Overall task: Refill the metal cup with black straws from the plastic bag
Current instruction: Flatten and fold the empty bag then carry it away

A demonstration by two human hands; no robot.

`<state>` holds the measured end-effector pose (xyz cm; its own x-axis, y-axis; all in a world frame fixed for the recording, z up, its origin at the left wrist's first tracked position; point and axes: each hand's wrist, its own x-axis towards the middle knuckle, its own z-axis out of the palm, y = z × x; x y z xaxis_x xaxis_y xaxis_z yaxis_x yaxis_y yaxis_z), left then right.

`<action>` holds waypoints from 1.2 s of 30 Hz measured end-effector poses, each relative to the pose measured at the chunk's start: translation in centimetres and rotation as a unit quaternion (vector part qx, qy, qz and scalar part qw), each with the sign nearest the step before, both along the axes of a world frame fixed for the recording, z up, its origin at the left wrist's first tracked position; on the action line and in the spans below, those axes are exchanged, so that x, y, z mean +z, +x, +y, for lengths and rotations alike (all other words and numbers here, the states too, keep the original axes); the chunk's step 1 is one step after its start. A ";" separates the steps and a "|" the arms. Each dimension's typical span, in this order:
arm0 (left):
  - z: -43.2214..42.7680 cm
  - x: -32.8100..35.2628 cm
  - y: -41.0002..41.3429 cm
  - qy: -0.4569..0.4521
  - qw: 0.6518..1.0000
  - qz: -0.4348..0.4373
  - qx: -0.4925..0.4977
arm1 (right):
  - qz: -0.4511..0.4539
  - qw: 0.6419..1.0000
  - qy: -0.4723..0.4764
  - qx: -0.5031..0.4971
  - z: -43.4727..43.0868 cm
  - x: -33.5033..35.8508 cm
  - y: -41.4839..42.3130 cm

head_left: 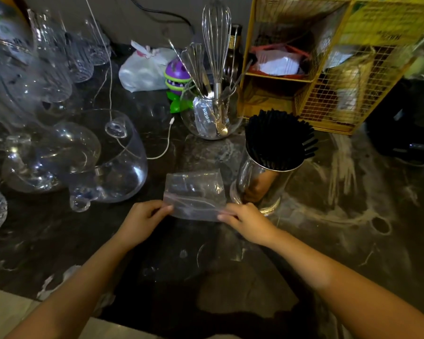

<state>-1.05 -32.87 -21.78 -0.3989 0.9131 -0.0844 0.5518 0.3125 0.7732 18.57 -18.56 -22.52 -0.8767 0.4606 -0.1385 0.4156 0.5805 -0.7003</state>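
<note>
A shiny metal cup [260,182] stands on the dark counter right of centre, packed with black straws [278,139] that fan out above its rim. Just left of it lies a clear plastic bag [195,194], flat and folded, with no straws visible inside. My left hand [142,222] pinches the bag's near left corner. My right hand [249,222] pinches its near right corner, close to the foot of the cup.
Several clear glass bowls and glasses [113,165] crowd the left side. A glass jar with a whisk and utensils [212,113] stands behind the bag. A yellow wire rack [328,69] rises behind the cup. A white cable [165,145] lies across the counter [353,216].
</note>
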 end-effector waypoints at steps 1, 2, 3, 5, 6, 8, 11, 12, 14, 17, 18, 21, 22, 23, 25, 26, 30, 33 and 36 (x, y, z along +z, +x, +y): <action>0.1 0.1 0.1 0.000 1.000 -0.016 0.016 | 0.022 0.999 -0.022 -0.023 0.0 0.2 -0.1; 0.3 0.1 0.3 0.001 0.999 -0.033 0.031 | 0.042 0.997 -0.049 -0.040 0.0 0.4 -0.2; 0.4 -0.1 0.4 0.001 0.997 -0.054 0.049 | 0.059 0.994 -0.079 -0.054 -0.1 0.5 -0.4; 0.6 -0.4 0.5 -0.002 0.991 -0.100 0.084 | 0.083 0.985 -0.132 -0.076 -0.1 0.7 -0.8; 0.7 -0.5 0.6 -0.004 0.988 -0.117 0.098 | 0.087 0.981 -0.150 -0.086 -0.2 0.7 -1.0; 0.9 -0.7 0.5 -0.012 0.985 -0.124 0.121 | 0.080 0.980 -0.154 -0.100 -0.3 0.7 -1.5; 1.4 -0.8 0.5 -0.017 0.979 -0.124 0.161 | 0.072 0.981 -0.143 -0.109 -0.4 0.6 -2.6; 1.6 -1.0 0.6 -0.016 0.976 -0.126 0.177 | 0.069 0.981 -0.138 -0.116 -0.4 0.5 -2.9; 1.7 -1.3 0.5 -0.025 0.974 -0.114 0.196 | 0.046 0.985 -0.108 -0.130 -0.2 0.1 -3.4; 1.7 -1.4 0.4 -0.038 0.976 -0.071 0.202 | 0.017 0.993 -0.041 -0.108 -0.1 -0.4 -4.0; 1.8 -1.5 0.4 -0.037 0.977 -0.047 0.203 | 0.015 0.995 -0.021 -0.100 -0.1 -0.4 -4.1; 1.9 -1.4 0.8 -0.037 0.976 0.118 0.179 | -0.004 0.996 0.009 -0.094 -0.1 -0.4 -4.3; 1.9 -1.3 0.9 -0.029 0.969 0.194 0.148 | -0.021 0.995 0.017 -0.091 -0.1 -0.3 -4.4; 2.0 -1.5 1.0 -0.023 0.959 0.265 0.104 | -0.040 0.995 0.027 -0.087 -0.1 -0.5 -4.4; 2.0 -1.9 1.0 -0.023 0.938 0.346 0.020 | -0.078 0.991 0.071 -0.077 -0.3 -0.6 -4.3; 2.1 -2.1 0.9 -0.028 0.931 0.363 -0.017 | -0.094 0.988 0.100 -0.074 -0.4 -0.7 -4.2; 2.3 -2.3 0.8 -0.081 0.925 0.354 -0.111 | -0.102 0.982 0.143 -0.066 -0.9 -0.6 -4.1; 2.4 -1.6 1.0 -0.078 0.919 0.357 -0.145 | -0.104 0.974 0.197 0.039 -0.9 -0.4 -3.7; 2.2 -0.9 1.3 -0.079 0.922 0.342 -0.162 | -0.091 0.961 0.234 0.113 -0.8 -0.3 -3.0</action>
<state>0.25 -30.69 -22.68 -0.1163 0.9916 -0.0561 0.9777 0.1243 0.1695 15.62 -19.35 -22.83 -0.9427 0.3099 -0.1236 0.3324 0.9046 -0.2668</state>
